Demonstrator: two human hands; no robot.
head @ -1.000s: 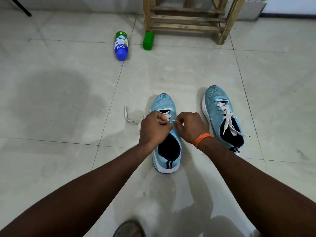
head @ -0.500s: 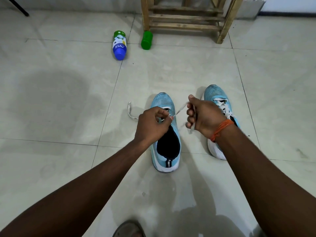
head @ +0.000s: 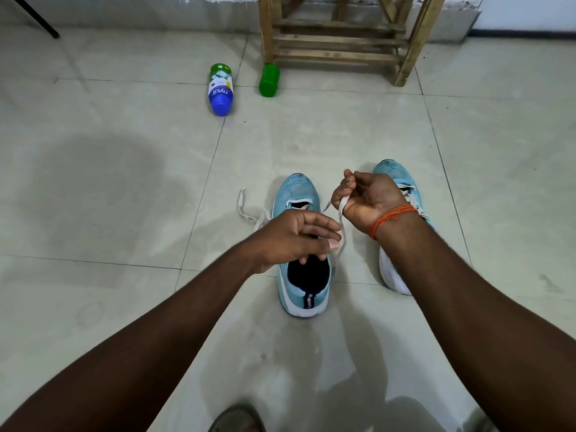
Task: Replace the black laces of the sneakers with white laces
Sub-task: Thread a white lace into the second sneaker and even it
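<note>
Two light-blue sneakers on tiled floor: left sneaker, right sneaker white-laced. Right hand above gap, fist gripping white lace from left sneaker. Left hand over left sneaker, fingers straight, tips at lace; pinch cannot be determined

Right hand is moving off the middle sneaker, rising up and right over the other sneaker and drawing the white lace out through its curled fingers. Left hand is leaving the eyelets, fingers straightening toward the lace; pinch unclear.
</note>
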